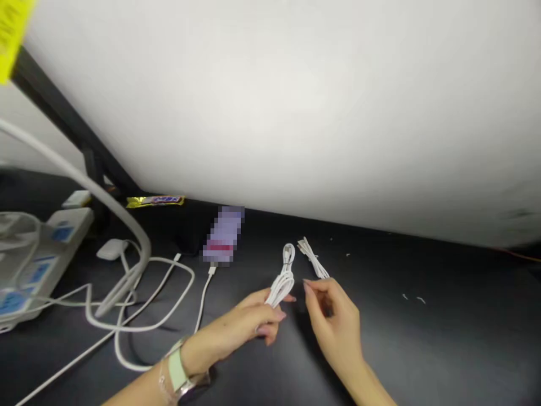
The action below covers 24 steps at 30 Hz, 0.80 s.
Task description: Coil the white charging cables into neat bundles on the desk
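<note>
My left hand (264, 318) grips a coiled white cable (282, 286), its fingers wrapped round the lower part of the coil and a looped end standing up above them. To the right, my right hand (333, 321) has thumb and forefinger pinched together; whether anything small is between the fingertips cannot be made out. Just beyond my right hand, a second bundled white cable (313, 257) lies on the black table (422, 349), its near end hidden behind the fingers.
A phone (224, 234) with a plugged-in white cord lies left of centre. Further left are a power strip (63, 242), tangled white cables (156, 325), a white charger (112, 249) and a yellow wrapped bar (156, 201). Small white scraps (421, 300) lie on the right. A pale wall (296, 113) rises behind.
</note>
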Each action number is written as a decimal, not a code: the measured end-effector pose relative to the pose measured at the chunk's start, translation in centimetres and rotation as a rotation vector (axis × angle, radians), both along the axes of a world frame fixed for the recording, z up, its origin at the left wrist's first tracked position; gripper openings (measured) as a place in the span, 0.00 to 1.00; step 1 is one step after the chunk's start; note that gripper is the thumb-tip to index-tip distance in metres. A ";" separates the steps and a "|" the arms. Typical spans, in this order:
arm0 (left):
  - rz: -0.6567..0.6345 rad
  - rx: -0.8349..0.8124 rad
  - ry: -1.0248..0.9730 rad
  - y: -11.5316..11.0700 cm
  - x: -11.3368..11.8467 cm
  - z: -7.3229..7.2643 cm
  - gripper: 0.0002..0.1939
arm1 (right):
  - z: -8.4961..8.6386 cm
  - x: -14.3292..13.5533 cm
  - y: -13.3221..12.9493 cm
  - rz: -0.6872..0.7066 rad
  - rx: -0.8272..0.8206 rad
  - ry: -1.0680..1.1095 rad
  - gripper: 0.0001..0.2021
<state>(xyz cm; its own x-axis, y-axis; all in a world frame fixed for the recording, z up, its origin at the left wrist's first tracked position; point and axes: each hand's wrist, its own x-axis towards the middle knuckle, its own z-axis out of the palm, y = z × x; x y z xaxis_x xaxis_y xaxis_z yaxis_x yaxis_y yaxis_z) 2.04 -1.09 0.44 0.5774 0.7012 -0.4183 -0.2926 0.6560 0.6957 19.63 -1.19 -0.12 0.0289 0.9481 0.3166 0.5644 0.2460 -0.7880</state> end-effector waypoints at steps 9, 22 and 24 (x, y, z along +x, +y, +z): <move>0.528 0.118 0.063 1.5 -0.8 1.6 0.24 | -0.3 -0.5 -0.1 0.033 0.015 -0.095 0.07; 0.412 0.308 0.145 0.1 0.2 0.8 0.24 | 0.7 -1.9 -0.7 0.218 0.051 0.103 0.05; 0.337 0.404 0.226 -0.5 0.5 0.9 0.23 | 0.9 -2.0 -1.1 0.232 0.013 0.181 0.05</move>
